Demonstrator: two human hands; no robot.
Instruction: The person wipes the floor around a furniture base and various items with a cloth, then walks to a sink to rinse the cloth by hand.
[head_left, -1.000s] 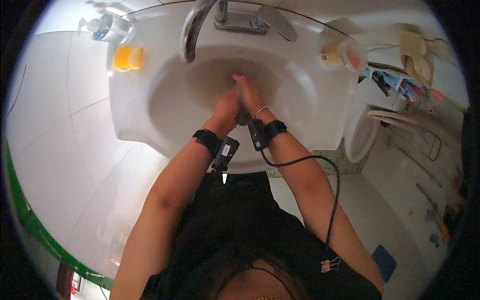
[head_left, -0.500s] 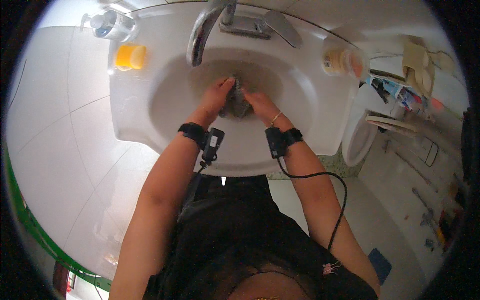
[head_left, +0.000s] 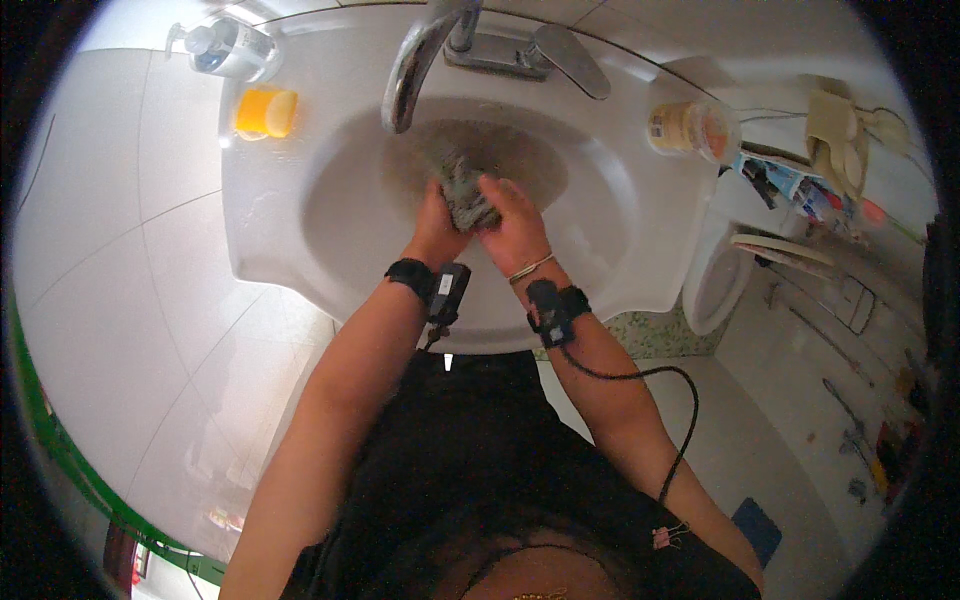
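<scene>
A bunched, wet-looking grey cloth (head_left: 466, 190) is held between my two hands over the white washbasin (head_left: 335, 215). My left hand (head_left: 437, 222) grips it from the left side, with some fingers hidden beneath it. Around its right side closes my right hand (head_left: 513, 215), thumb lying along the top of the folds. Murky water (head_left: 535, 150) lies in the bowl beyond the cloth. The chrome faucet (head_left: 405, 85) arches over the bowl just past my hands, its lever handle (head_left: 570, 60) standing to the right.
On the basin's left ledge are a clear pump bottle (head_left: 232, 50) and a yellow block-shaped item (head_left: 266, 113). A round plastic tub (head_left: 690, 130) sits on the right ledge. A toilet (head_left: 722, 275) stands right of the basin. A black cable (head_left: 640, 376) loops from my right wrist.
My hands have come closer together and gathered the cloth into a tighter bundle. Both wrists have shifted inward, and more of the cloth now shows above the fingers.
</scene>
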